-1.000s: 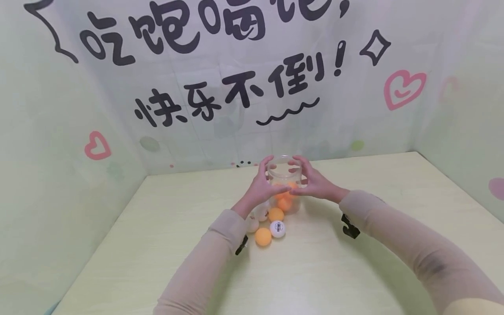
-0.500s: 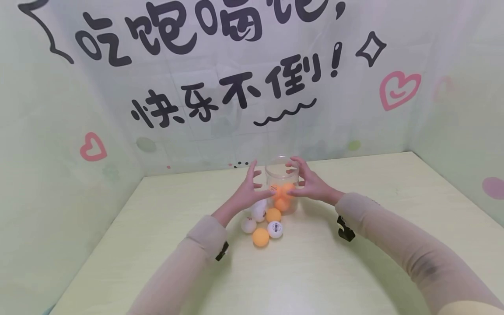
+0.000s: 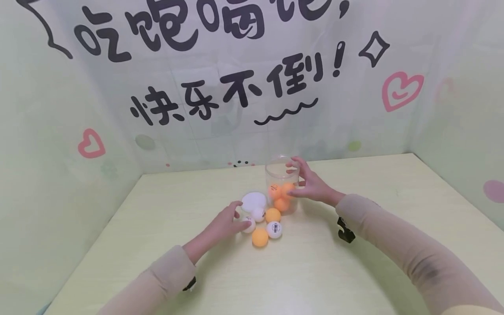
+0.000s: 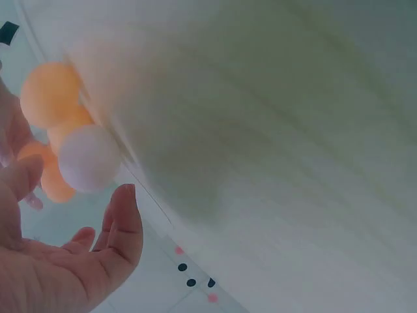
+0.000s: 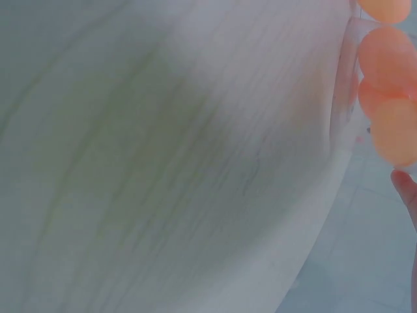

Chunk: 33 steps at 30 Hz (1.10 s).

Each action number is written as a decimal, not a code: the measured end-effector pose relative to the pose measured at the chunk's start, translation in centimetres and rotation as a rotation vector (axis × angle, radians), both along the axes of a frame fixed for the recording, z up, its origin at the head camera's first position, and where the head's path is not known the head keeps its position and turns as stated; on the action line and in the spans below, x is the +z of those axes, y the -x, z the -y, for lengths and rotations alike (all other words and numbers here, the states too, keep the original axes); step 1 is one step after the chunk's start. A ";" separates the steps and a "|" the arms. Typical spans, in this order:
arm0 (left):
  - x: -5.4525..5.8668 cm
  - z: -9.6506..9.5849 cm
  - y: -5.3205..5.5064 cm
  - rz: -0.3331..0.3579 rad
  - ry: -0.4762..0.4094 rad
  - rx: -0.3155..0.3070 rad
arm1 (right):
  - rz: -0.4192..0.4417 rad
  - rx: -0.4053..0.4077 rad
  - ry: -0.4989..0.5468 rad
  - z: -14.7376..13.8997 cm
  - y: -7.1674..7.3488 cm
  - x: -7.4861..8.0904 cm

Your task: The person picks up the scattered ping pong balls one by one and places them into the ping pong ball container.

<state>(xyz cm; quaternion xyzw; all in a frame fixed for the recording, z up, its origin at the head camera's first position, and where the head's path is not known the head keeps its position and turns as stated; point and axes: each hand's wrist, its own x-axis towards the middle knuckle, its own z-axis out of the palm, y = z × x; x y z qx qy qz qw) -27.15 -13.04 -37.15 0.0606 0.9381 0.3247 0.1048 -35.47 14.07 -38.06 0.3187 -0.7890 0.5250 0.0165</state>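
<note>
A clear plastic jar (image 3: 281, 173) stands upright near the back of the table, several orange ping-pong balls (image 3: 281, 204) inside. My right hand (image 3: 313, 183) holds the jar from its right side, fingers behind and thumb in front. Left of the jar, my left hand (image 3: 222, 225) reaches over a white ping-pong ball (image 3: 248, 224) with thumb and fingers spread about it. In the left wrist view a gap shows between the fingers (image 4: 124, 215) and a white ball (image 4: 90, 158); whether the thumb touches one cannot be told.
A round white lid (image 3: 253, 201) lies left of the jar. In front of the jar are two orange balls (image 3: 260, 237) and further white balls (image 3: 274, 229). A printed cloth (image 3: 204, 131) hangs behind the table's back edge.
My left hand has let go of the jar and moved left and down to the loose balls, uncovering the white lid. My right hand has stayed at the jar.
</note>
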 end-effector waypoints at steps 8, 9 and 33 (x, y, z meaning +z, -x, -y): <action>-0.7 -0.7 -1.0 0.020 -0.016 -0.001 | -0.010 0.003 0.011 0.0 0.0 -0.1; -0.7 -0.8 -1.1 0.022 -0.016 -0.006 | -0.013 0.008 0.016 0.0 0.0 -0.1; 0.8 -0.2 -0.5 0.079 -0.073 0.057 | -0.019 0.012 0.015 0.0 -0.2 0.1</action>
